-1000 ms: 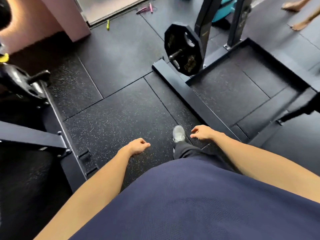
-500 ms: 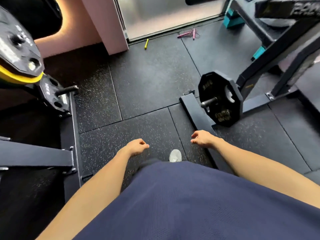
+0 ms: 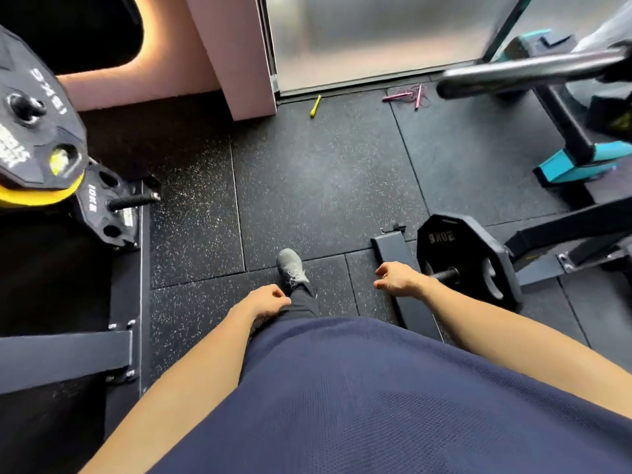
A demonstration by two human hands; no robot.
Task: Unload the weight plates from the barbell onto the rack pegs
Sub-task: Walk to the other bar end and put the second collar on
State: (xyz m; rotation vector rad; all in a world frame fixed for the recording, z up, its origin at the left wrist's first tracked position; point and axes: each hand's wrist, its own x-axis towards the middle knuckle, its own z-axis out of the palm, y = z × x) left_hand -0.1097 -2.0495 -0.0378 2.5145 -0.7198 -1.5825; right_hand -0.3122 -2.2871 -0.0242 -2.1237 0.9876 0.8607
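Observation:
A black 20 kg weight plate [image 3: 458,254] hangs on a low rack peg [image 3: 446,275] at the right. At the upper right the bare end of the barbell sleeve [image 3: 526,71] juts in, blurred. At the left, a black 15 kg plate [image 3: 30,121] over a yellow plate [image 3: 37,196] sits above a 10 kg plate [image 3: 102,213] on another rack peg [image 3: 133,201]. My left hand [image 3: 265,301] hangs loosely curled and empty over my thigh. My right hand [image 3: 398,278] is empty with fingers apart, just left of the 20 kg plate's peg.
Black rubber floor tiles [image 3: 307,186] lie ahead, with my grey shoe [image 3: 290,270] stepping forward. The rack's base beam [image 3: 400,278] runs under my right hand. A pink pillar [image 3: 236,53], a yellow marker [image 3: 315,106], pink jump-rope handles [image 3: 408,95] and a teal-footed frame [image 3: 578,162] stand beyond.
The view has swung up and left: the 20 kg plate has slid to the lower right, and the left plates and the barbell sleeve have come into view. Both hands stay empty.

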